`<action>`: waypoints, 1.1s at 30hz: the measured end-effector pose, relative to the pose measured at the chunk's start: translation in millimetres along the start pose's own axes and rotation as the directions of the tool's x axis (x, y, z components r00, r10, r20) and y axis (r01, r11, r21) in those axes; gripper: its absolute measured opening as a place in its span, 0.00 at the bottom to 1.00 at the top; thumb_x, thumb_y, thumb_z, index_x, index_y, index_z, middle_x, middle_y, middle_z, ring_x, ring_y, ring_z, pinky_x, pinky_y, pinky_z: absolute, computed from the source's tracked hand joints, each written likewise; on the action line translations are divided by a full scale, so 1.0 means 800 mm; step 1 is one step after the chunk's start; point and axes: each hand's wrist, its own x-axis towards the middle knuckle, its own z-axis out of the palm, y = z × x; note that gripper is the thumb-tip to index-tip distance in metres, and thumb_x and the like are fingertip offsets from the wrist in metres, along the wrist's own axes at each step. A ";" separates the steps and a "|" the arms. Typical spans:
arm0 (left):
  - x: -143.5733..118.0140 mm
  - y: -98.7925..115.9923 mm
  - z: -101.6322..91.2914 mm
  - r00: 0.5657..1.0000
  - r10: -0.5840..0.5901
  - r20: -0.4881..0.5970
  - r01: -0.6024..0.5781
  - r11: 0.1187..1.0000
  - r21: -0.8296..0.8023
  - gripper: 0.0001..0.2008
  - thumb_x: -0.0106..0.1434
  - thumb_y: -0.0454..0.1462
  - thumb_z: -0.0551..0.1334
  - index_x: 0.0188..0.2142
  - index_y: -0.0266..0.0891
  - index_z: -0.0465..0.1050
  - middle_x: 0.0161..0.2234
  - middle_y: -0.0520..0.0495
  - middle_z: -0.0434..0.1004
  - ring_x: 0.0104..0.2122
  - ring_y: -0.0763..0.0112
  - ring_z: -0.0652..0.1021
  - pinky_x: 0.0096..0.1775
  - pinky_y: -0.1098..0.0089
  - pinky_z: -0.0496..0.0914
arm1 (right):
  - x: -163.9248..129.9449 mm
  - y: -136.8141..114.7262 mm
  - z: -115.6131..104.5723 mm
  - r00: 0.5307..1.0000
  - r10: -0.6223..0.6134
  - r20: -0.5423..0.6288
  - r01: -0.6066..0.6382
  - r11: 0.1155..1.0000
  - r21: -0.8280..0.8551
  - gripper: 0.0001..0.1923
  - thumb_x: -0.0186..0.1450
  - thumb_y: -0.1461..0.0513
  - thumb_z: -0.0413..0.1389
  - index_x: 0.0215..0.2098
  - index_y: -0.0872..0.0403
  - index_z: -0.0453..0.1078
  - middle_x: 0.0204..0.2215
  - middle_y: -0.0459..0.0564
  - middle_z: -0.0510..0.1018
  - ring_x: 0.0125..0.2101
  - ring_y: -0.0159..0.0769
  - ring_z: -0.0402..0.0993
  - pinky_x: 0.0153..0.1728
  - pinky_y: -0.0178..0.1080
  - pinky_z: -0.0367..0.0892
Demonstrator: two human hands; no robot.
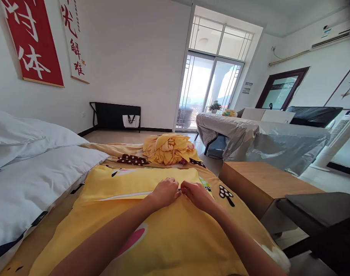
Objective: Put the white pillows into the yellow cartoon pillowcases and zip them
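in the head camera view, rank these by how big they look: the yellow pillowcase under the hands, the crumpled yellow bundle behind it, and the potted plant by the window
1. Yellow pillowcase, largest by far, though it lies closest to the camera.
2. Crumpled yellow bundle.
3. Potted plant, smallest, but also farthest away, so its true size is unsure.

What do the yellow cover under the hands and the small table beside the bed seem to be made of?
The yellow cover looks like soft woven fabric, probably cotton or a blend: matte, printed, and creased. Both hands, left hand and right hand, pinch it at its opening. The bedside table looks like wood or wood-grain laminate, smooth and matte.
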 end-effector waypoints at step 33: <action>0.007 0.046 0.032 0.979 0.192 -0.075 -0.175 0.967 0.186 0.14 0.63 0.44 0.56 0.41 0.35 0.70 0.41 0.39 0.73 0.43 0.56 0.73 0.43 0.58 0.70 | -0.093 0.056 0.042 0.864 -0.167 -0.476 0.042 0.964 -0.262 0.10 0.67 0.63 0.51 0.27 0.53 0.66 0.27 0.48 0.73 0.31 0.35 0.68 0.33 0.36 0.62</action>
